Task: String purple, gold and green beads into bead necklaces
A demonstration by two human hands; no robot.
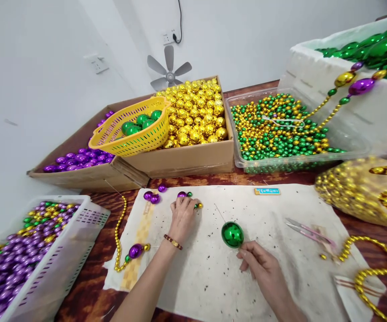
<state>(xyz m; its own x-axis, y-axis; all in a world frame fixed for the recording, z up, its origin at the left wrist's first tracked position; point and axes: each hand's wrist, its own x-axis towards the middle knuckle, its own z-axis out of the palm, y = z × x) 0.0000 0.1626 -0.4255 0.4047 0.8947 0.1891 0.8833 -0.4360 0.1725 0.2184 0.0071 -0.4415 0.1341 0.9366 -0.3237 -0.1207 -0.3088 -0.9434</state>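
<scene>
My left hand [184, 214] reaches over the white cloth [206, 264], its fingers bent down beside a purple bead [181, 194] and small green and gold beads [198, 205]. Whether its fingertips hold one is hidden. With thumb and fingers pinched, my right hand [258, 259] holds the large green bead [232, 235] at its lower right edge. A thin needle [220, 213] sticks up from that bead's top. Left of my left hand, a gold bead strand [117, 230] ends near a purple bead [135, 251] with small green and gold beads beside it.
Behind the cloth stand a box of gold beads [193, 158], a yellow basket [129, 145] and a clear tub of small beads [280, 156]. A white crate [62, 250] stands left. Scissors [309, 232] and another gold strand [377, 270] lie right.
</scene>
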